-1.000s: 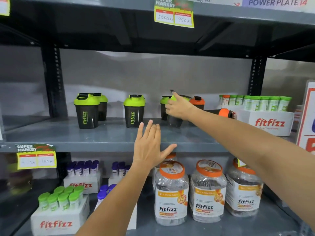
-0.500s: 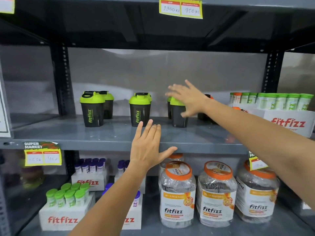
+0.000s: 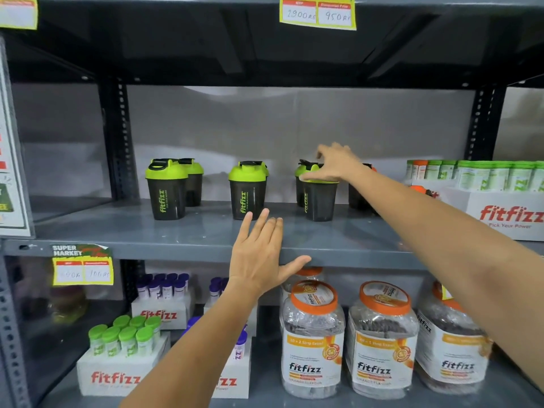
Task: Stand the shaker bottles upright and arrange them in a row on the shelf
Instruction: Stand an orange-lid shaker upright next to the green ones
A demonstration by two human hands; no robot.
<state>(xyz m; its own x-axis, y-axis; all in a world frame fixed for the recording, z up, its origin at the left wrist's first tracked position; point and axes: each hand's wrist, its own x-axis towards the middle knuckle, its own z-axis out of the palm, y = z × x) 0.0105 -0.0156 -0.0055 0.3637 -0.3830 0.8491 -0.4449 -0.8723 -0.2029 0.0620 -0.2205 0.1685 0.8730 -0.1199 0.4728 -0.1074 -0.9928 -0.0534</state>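
Observation:
Black shaker bottles with green lids stand upright on the grey middle shelf in pairs, one behind the other: a left pair, a middle pair and a right pair. My right hand reaches in from the right, thumb and fingers curled over the lid of the right front shaker bottle. An orange-lidded shaker stands mostly hidden behind my right forearm. Another orange-lidded one lies on its side further right. My left hand hovers open before the shelf's front edge, holding nothing.
A white Fitfizz carton of green-capped tubes fills the shelf's right end. Black uprights frame the bay. Below are three orange-lidded jars and cartons of small tubes. Price tags hang on the shelf edges.
My right hand, spread open above the right pair half a second ago, has dropped and curled onto the front bottle's lid. My left hand has barely moved.

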